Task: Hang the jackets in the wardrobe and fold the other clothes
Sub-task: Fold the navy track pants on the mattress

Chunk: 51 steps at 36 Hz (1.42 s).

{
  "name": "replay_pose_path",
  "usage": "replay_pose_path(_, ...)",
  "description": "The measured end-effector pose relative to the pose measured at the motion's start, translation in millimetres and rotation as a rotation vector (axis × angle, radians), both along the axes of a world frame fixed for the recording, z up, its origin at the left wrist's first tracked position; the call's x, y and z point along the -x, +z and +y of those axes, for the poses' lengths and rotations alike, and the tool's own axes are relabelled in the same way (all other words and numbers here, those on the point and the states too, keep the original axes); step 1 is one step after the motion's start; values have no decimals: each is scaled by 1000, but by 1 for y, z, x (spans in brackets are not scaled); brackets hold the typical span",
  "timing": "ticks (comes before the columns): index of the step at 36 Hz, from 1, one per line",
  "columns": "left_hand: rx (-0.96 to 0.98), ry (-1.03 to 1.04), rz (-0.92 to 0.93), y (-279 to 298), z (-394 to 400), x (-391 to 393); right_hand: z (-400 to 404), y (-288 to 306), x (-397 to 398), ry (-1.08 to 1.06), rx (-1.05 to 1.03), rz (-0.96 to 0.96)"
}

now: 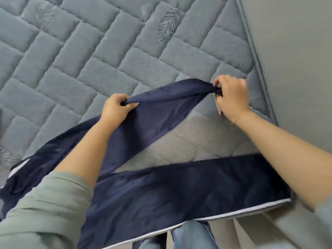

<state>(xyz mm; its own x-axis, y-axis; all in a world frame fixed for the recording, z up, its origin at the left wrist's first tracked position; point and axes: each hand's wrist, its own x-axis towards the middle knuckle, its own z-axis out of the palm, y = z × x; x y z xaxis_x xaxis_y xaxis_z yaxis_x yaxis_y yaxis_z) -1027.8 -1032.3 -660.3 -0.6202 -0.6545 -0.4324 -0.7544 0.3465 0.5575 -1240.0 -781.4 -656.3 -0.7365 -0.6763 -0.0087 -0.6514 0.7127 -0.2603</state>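
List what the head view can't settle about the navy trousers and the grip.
- Navy trousers waistband: head view, cut off at the left edge and under the left sleeve.
- Right hand fingers: curled into bunched hem, fingertips hidden.
- Left hand: fingertips buried in fabric.
- Wardrobe and jackets: out of frame.

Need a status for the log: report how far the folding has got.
Done: the navy trousers are spread on the quilted mattress, one leg flat along the near edge. In hand: the left hand and right hand pinch the other leg, lifted. Left: laying leg on leg, folding. No jackets or wardrobe in view.
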Motion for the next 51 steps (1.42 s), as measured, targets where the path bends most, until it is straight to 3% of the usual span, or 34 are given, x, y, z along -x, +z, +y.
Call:
replay_pose_path(5, 126, 138, 191, 21, -14, 15, -18, 10, 35, -65, 57, 227)
replay_pose_path(7, 76, 109, 183, 20, -12, 10, -15, 4, 34, -43, -104, 191)
replay_pose_path(10, 20, -55, 78, 11, -6, -6, -6, -9, 21, -91, -530, -38)
replay_pose_path(11, 26, -121, 14, 6, -4, -12, -4, -12, 16, -123, -572, -91)
replay_pose_path(13, 78, -221, -84, -3, 3, -28, -6, -15, 5, -147, -449, -116)
replay_pose_path(16, 104, -152, 43, -9, 19, -52, -25, -13, -11, -146, -115, -166)
replay_pose_path(20, -195, 292, 160, -12, 50, -72, -65, -21, -17, -498, 127, -571)
replay_pose_path(24, -495, 819, 187, -18, 68, -74, -86, -43, -5, -1035, 340, -1133)
replay_pose_path(27, -663, 1085, 236, -22, 61, -64, -90, -57, 0, -1005, 197, -1034)
replay_pose_path(31, -562, 1096, 226, -34, 39, -37, -87, -65, 0, -801, 84, -780)
replay_pose_path(34, -446, 1046, 133, -41, 28, -20, -75, -62, -9, -763, 151, -656)
replay_pose_path(36, -452, 1124, 122, -45, 25, -14, -61, -56, -19, -834, 326, -633)
replay_pose_path(40, -682, 1407, 508, -26, 38, -22, -19, -30, -48, -1071, 848, -691)
replay_pose_path(43, -778, 1353, 695, -5, 85, -47, 33, -15, -77, -1202, 975, -728)
replay_pose_path(46, -913, 1387, 640, 3, 144, -82, 84, -17, -105, -1401, 1040, -831)
replay_pose_path(51, -1120, 1531, 484, -1, 204, -122, 134, -28, -123, -1603, 1177, -1199)
